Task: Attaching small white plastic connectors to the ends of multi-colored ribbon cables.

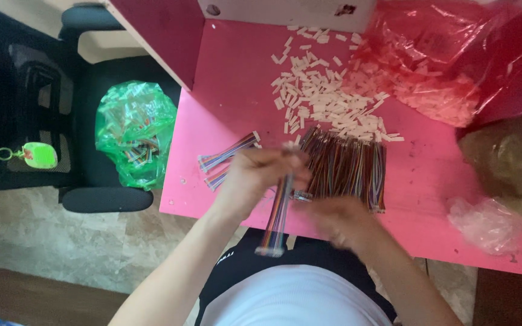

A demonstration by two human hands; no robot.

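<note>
The fingers of the left hand [261, 175] pinch the upper end of a flat rainbow ribbon cable [277, 214], which hangs down past the near edge of the pink worktop [237, 78]. The right hand [341, 218] is blurred just beside a bundle of coloured cables [345, 163]; whether its fingers are spread or closed cannot be told. A few finished cables [228, 154] lie left of the hands. Farther back spreads a heap of small white connectors [327, 96], with more inside a red plastic bag [436, 54]. A clear bag [484, 223] sits at the right. Left of the worktop, a green bag [134, 133] rests on a black chair [80, 90] above a stone-tiled floor [61, 241].
</note>
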